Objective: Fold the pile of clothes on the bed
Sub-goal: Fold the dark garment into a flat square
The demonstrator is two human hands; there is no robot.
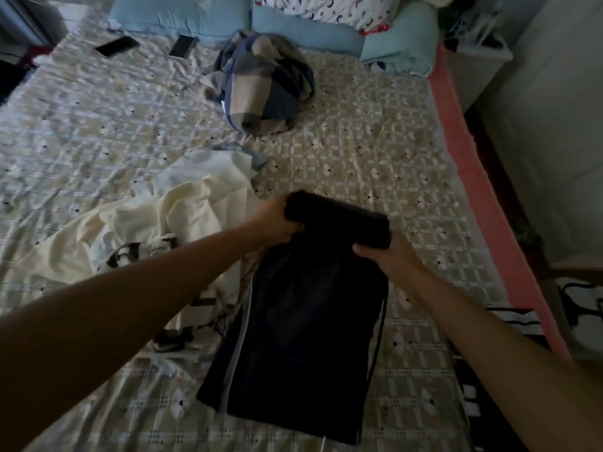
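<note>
Task looked early-stage, judging by the layout. The wide bed with the beige-and-green checked sheet [375, 151] held three lots of clothing and none showed as a finished fold. The biggest lot was the crumpled cream fabric heap with black-and-white patterned pieces mixed in [182, 216]. It lay left of centre, loose and unsorted, and its right edge touched the item in work. That item was a long dark navy garment with a thin white side stripe [310, 337], probably track trousers. It was laid flat lengthwise at near-centre of the bed, with the near end towards the person and the far end turned over into a thick roll or fold. I'd call that one fold in progress, with at least one more pass needed on it. Further up the bed, well apart from both, sat a bunched blue-and-tan plaid cloth bundle [264, 83], untouched by either hand and unfolded. A black-and-white striped fabric [515, 321] showed at the right edge of the bed. I couldn't tell whether it belonged to the pile. Left hand [277, 223] had its fingers curled round the left end of the turned-over dark edge. Right hand [388, 256] gripped the right end of the same edge, with its fingers wrapped under and partly hidden by the cloth. Both arms were stretched out, and neither hand touched anything else.
</note>
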